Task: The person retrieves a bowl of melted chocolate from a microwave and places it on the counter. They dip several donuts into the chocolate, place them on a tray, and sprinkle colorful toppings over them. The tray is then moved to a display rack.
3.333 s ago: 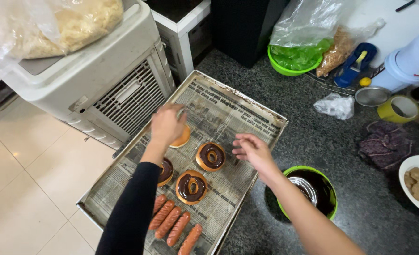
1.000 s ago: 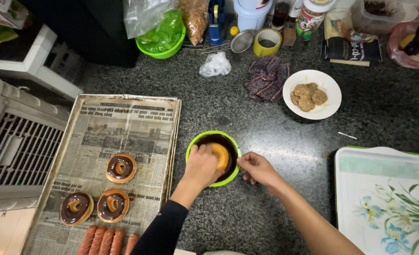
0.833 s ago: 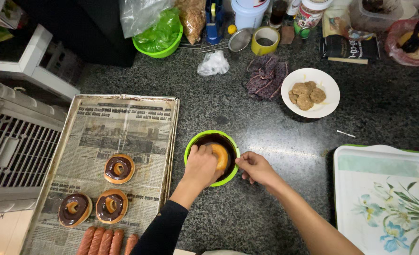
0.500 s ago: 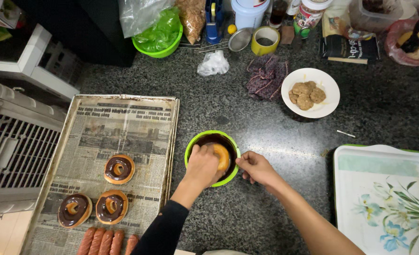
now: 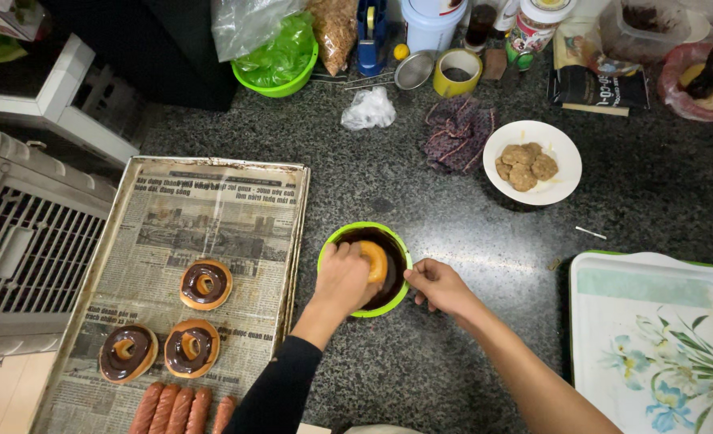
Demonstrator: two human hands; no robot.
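Green bowl (image 5: 336, 241) of chocolate glaze sits mid-counter beside the tray's right edge. Left hand (image 5: 342, 277) grips a doughnut (image 5: 375, 261) inside it. Right hand (image 5: 439, 285) curls closed against the rim.

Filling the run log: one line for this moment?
left hand: holds doughnut in green bowl | right hand: on bowl rim | tray: three glazed doughnuts
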